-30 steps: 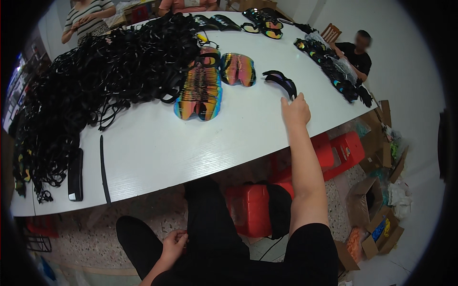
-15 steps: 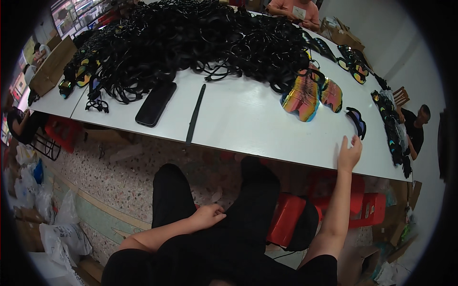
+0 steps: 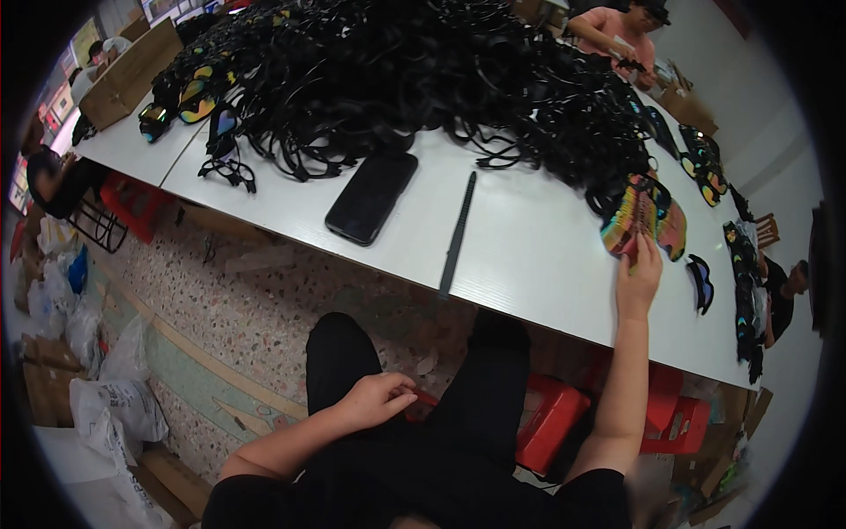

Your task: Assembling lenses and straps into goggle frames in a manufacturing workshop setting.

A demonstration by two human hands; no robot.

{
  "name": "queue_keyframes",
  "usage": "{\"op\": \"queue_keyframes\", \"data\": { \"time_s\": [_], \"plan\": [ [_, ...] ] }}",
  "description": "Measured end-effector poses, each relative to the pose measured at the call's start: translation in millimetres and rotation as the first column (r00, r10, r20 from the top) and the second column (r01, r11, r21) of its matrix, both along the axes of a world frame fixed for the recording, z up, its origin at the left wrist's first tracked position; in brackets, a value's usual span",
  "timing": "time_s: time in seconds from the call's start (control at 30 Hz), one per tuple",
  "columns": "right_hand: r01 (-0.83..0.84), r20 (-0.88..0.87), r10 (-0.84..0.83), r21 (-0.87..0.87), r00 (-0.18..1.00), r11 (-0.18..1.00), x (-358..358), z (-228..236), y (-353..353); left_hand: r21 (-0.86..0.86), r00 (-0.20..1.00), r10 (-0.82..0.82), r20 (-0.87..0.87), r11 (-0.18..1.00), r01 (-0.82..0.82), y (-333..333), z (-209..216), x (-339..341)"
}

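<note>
My right hand (image 3: 638, 280) reaches to the right part of the white table (image 3: 538, 256). Its thumb and fingers close on the lower edge of an orange-and-green mirrored lens (image 3: 619, 231) that looks to lie on a stack. Behind that, a second mirrored lens (image 3: 675, 231) pokes out. To the right of the hand lies a small black curved eyewear piece with a bluish lens (image 3: 702, 284). My left hand (image 3: 381, 398) rests over my lap, fingers loosely bent and apart from the thumb, with nothing in it.
A large heap of black eyewear frames (image 3: 397, 79) covers the back of the table. Nearer lie a black phone (image 3: 372, 198) and a dark flat strip (image 3: 458, 234). Assembled eyewear (image 3: 745, 300) lines the right end. A person in pink (image 3: 617, 40) works across the table; red stools (image 3: 551, 423) stand below.
My right hand has moved left, from beside the small black piece onto the mirrored lens. The whole view has shifted, so the table things appear further right. My left hand stays over my lap.
</note>
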State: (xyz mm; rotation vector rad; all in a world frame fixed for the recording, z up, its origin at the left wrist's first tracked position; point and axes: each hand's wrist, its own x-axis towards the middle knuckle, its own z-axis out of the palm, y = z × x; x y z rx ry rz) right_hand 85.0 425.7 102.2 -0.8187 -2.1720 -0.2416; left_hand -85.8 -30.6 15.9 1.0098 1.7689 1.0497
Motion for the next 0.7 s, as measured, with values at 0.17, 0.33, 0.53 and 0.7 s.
{"op": "queue_keyframes", "data": {
  "time_s": [0.17,0.33,0.53,0.7],
  "plan": [
    [0.017,0.004,-0.017,-0.027,1.0,0.999,3.4,-2.6,0.0,0.172,0.994,-0.088,0.058,0.982,0.076,14.1,32.9,-17.0],
    [0.004,0.028,-0.004,-0.005,1.0,1.0,10.3,-4.9,1.2,0.42,0.976,-0.051,-0.212,0.897,0.138,30.9,82.3,-57.1],
    [0.028,-0.002,-0.028,0.012,1.0,1.0,9.8,-3.6,-0.3,0.597,0.647,0.365,-0.67,0.782,0.178,74.2,123.1,-145.2],
    [-0.015,-0.053,0.02,0.086,0.998,0.996,7.5,-1.2,-1.6,0.711,0.201,0.687,-0.698,0.697,0.09,118.0,148.1,-239.4]
  ]
}}
